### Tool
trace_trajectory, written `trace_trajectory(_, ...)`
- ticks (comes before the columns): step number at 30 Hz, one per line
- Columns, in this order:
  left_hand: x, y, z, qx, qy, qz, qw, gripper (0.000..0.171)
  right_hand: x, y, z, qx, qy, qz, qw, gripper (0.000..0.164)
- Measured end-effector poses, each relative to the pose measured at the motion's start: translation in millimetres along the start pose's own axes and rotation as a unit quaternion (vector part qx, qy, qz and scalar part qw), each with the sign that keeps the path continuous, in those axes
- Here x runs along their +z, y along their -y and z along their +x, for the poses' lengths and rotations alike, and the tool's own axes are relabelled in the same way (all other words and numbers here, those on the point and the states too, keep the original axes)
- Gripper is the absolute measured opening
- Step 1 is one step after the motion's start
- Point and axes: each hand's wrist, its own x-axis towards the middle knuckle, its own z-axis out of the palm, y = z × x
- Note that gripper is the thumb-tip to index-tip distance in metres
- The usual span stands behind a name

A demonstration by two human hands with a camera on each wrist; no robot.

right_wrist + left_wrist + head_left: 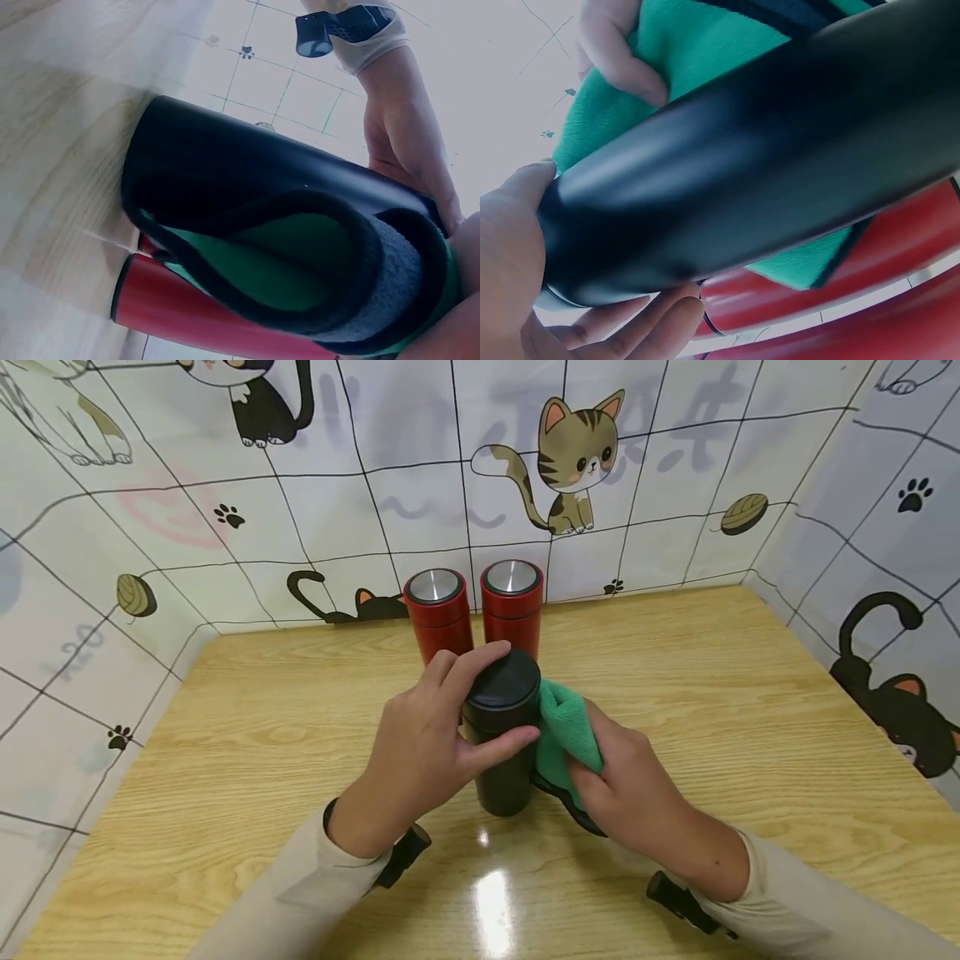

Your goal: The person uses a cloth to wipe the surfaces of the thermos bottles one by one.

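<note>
A black thermos [504, 768] stands upright on the wooden table in the head view. My left hand [420, 743] grips it around the top, thumb across the near side and fingers over the far side of the lid. A green cloth [567, 727] with a dark edge is bunched in my right hand [637, 781], against the right side of the thermos. In the left wrist view the cloth [697, 52] passes behind the black body [742, 157]. From the right wrist, the cloth [277, 262] hangs in a loose fold beside the thermos [247, 154].
Two red thermoses with silver-topped lids, one at the left [438, 618] and one at the right [513, 610], stand just behind the black one. The wooden table [285, 735] meets a cat-patterned wall covering [420, 518] at the back and sides.
</note>
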Motion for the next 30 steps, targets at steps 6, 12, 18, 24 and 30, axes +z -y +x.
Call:
trace_trajectory(6,-0.6,0.6,-0.1,0.011,0.009,-0.015,0.9998,0.074,-2.3,0.3,0.1,-0.017,-0.024,0.005,1.000,0.057)
trace_trajectory(12,-2.1,3.3,-2.5,0.017,0.029,-0.023,0.9992,0.070,-0.2,-2.0,0.2,0.006,0.011,-0.015,1.000,0.049)
trace_trajectory(18,-2.4,4.1,-1.9,0.030,0.034,-0.008,0.9989,0.071,-0.6,-0.5,-1.2,-0.014,-0.038,0.003,0.999,0.056)
trace_trajectory(24,-2.6,3.8,-1.3,0.036,0.032,0.001,0.9989,0.071,0.5,-2.8,-0.7,-0.005,-0.003,-0.005,1.000,0.056)
trace_trajectory(30,-3.1,3.2,-1.6,0.032,0.037,0.005,0.9988,0.071,-0.3,-0.2,-0.4,-0.009,-0.024,0.000,1.000,0.058)
